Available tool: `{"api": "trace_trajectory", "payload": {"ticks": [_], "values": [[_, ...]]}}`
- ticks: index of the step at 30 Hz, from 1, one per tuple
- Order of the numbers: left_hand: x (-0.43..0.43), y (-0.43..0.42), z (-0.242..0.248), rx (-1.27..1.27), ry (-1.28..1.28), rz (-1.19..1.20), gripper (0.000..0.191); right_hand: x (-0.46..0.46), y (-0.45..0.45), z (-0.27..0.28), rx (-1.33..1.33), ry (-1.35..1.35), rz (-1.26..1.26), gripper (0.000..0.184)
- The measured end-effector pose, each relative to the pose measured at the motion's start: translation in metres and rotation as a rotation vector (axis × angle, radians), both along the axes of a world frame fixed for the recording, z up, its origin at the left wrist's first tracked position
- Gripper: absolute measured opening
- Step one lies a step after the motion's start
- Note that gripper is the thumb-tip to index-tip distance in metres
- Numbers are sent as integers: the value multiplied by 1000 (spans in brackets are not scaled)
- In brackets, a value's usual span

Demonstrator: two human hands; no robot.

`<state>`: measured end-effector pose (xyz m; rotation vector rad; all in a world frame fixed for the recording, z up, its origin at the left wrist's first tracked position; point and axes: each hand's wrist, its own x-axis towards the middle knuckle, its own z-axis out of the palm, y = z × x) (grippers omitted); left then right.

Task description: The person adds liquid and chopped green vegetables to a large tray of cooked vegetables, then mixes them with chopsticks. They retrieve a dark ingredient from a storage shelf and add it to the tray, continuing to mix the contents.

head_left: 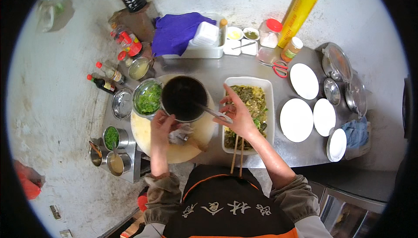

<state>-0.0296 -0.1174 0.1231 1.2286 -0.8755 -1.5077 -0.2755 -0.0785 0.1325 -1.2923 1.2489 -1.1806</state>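
Note:
My left hand [162, 125] is at the near rim of a round metal pot [176, 120] of dark liquid [183, 97], fingers bent; whether it grips the rim is unclear. Touching the pot on its left is a bowl of chopped leafy greens [148, 99]. A metal ladle or spoon [209, 110] leans out of the liquid, its far end hidden. My right hand [240, 115] is at the handle's end, index finger stretched out; its hold on the handle is unclear. Below that hand sits a white rectangular tray [269, 104] of chopped, cooked-looking food, with wooden chopsticks [237, 154] across its near edge.
A round chopping board [143, 140] carries crumpled clear plastic [181, 135] beside the pot. Sauce bottles [111, 73] and metal containers [117, 164] line the left. White plates [296, 120], red-handled scissors [280, 69] and metal bowls [332, 91] are on the right. A purple cloth [181, 34] drapes a bin behind.

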Motion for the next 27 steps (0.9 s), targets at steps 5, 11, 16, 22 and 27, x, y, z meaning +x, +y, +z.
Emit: {"api": "trace_trajectory", "payload": {"ticks": [5, 11, 16, 22, 27], "values": [[-79, 30, -6, -43, -57, 9, 9, -35, 36, 5, -197, 143, -47, 33], [-118, 45, -24, -165, -181, 34, 15, -64, 64, -12, -600, 366, 120, 34], [-133, 38, -30, -183, -150, -55, 18, -85, 56, -35, -756, 878, 12, 41], [-147, 21, -47, -277, -261, -142, 16, -87, 68, -49, -642, 847, -11, 33], [-160, 8, -72, -490, -227, -93, 14, -80, 79, -47, -451, 943, 2, 29]]}}
